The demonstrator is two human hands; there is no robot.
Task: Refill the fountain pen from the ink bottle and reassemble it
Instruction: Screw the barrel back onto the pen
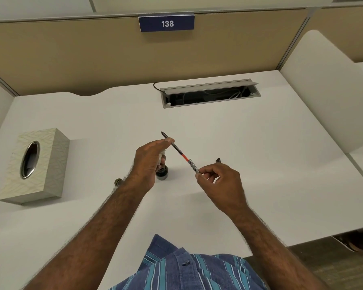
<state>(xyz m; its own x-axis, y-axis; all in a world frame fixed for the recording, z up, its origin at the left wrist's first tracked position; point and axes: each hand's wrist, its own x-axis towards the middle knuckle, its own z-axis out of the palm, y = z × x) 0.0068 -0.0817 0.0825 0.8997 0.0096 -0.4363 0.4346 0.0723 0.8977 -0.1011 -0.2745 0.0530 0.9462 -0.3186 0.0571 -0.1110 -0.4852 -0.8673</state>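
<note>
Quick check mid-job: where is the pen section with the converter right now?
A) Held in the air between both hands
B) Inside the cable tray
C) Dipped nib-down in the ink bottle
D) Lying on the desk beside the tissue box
A: the left hand pinches the pen near its nib end and the right hand grips the converter end, above the desk; the ink bottle stands below.

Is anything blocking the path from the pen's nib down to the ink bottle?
Yes: the left hand, gripping the pen near the nib, hangs over the ink bottle and hides its mouth. Nothing else intervenes.
</note>
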